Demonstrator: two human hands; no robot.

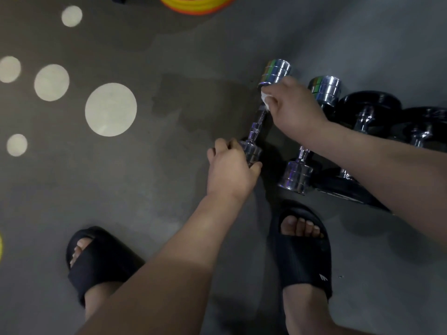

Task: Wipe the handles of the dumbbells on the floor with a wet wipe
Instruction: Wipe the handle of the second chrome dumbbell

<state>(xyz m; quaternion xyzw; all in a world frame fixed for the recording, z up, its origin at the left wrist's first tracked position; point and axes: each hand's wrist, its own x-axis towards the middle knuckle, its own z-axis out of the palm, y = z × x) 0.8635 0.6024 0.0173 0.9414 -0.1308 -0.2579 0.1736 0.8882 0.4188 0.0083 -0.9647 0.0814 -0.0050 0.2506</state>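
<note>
Head view: chrome dumbbell (258, 122) lies on the floor (145, 177). Left hand (229, 165) grips its near head, steadying it. Right hand (295, 105) pinches the wet wipe (265, 99) against its handle, beside the far head. Judged heavy, rigid, slick on the chrome; the knurled handle offers better purchase. The wipe is soft and light.

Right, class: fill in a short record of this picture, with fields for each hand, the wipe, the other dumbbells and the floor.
left hand: grips the near end of the chrome dumbbell
right hand: pinches the wet wipe against the handle
wet wipe: white, bunched, just below the far head
other dumbbells: second chrome dumbbell, then black dumbbells, to the right
floor: grey, with pale round spots
</note>
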